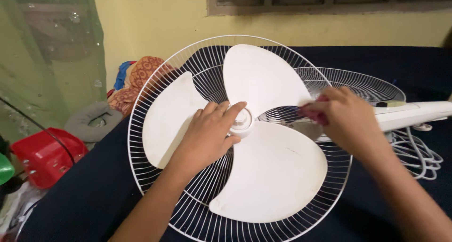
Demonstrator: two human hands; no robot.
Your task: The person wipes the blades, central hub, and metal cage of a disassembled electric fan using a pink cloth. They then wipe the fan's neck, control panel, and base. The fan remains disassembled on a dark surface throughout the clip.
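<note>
Both forearms are being cut off by the lower edge of the frame, so only wrists and hands are being shown. A white fan blade with three lobes is being seen lying in a white wire guard, which is resting on a dark blue cloth; whether a bed or a table is lying beneath cannot be told.

The left hand is being laid flat on the blade, fingers spread and extended toward the hub; its grip is open and nothing is being enclosed, though the thumb is being pressed against the hub's side. Part of the left lobe is being hidden under this hand.

The right hand is being closed around a thin tool with a reddish handle, just right of the hub. The tool's tip is blurred and cannot be made out, so where it is touching cannot be told.

Behind the right hand, a second wire guard is being partly hidden. The fan's white body is being cut off at the right edge, with a white cord coiled below it.

At the left, a red plastic container is being seen beside the cloth; its contents cannot be made out. Patterned fabric is being piled against the yellow wall.
</note>
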